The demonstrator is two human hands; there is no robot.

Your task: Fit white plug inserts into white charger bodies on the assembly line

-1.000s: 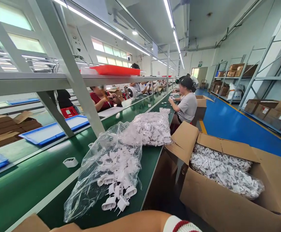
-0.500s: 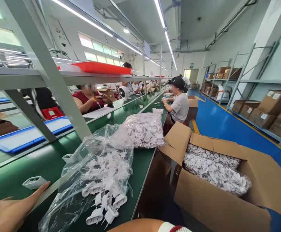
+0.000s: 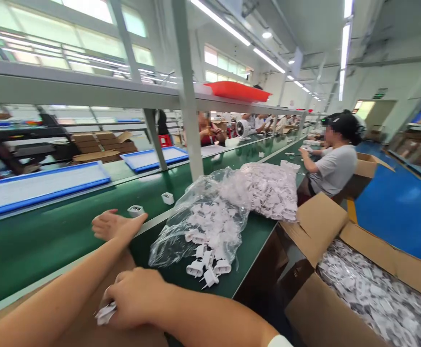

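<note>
My left hand (image 3: 118, 226) reaches over the green bench, fingers spread, with the thumb close to a white plastic housing (image 3: 136, 210). Whether the thumb touches it I cannot tell. Farther along stands a second white housing (image 3: 167, 198). Lower down, my right hand (image 3: 136, 296) is closed around white plug parts (image 3: 106, 313), partly covered by its fingers. In front of both hands, a clear plastic bag (image 3: 174, 238) lies open on the bench. Loose white plug parts with metal pins (image 3: 208, 260) spill from its mouth.
Behind the open bag sits a fuller bag of white parts (image 3: 268, 190). An open cardboard box (image 3: 315, 308) with bagged parts stands at the right. A grey post (image 3: 188, 96) rises beside the bench; blue-rimmed trays (image 3: 44, 185) lie beyond. A co-worker (image 3: 335, 154) sits farther along.
The view has swung left. My right hand has come into sight, closed on white plug parts; before, only its arm showed at the bottom edge. My left hand remains beside a white housing.
</note>
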